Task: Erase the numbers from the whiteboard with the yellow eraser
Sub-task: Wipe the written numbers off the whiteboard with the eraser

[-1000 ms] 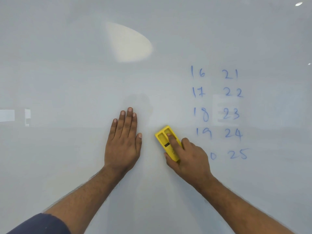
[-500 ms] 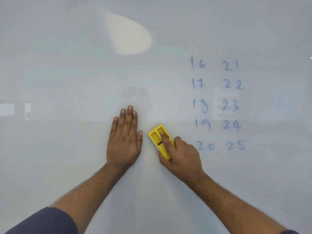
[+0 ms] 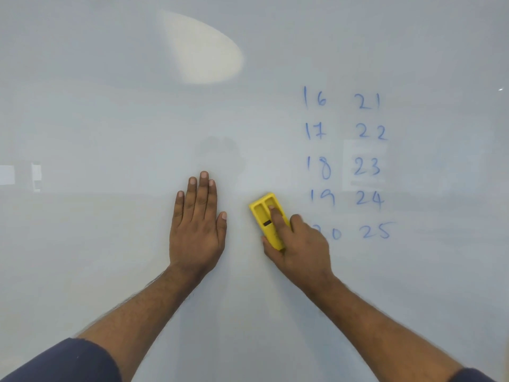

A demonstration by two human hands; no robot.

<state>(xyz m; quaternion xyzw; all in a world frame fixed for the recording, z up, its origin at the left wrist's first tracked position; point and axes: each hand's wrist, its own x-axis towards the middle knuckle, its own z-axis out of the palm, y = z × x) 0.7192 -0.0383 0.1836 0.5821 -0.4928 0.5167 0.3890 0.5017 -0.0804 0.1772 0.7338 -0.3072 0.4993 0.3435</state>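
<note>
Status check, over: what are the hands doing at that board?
Right hand gripping eraser. Left hand flat on whiteboard. Numbers remain. Nothing blocking.

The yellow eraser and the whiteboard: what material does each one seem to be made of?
The yellow eraser looks like moulded hard plastic with a matte finish: uniform colour, two recessed compartments on its back. Its wiping pad is hidden. The whiteboard seems a smooth, glossy coated panel, possibly glass; it mirrors a ceiling light.
</note>
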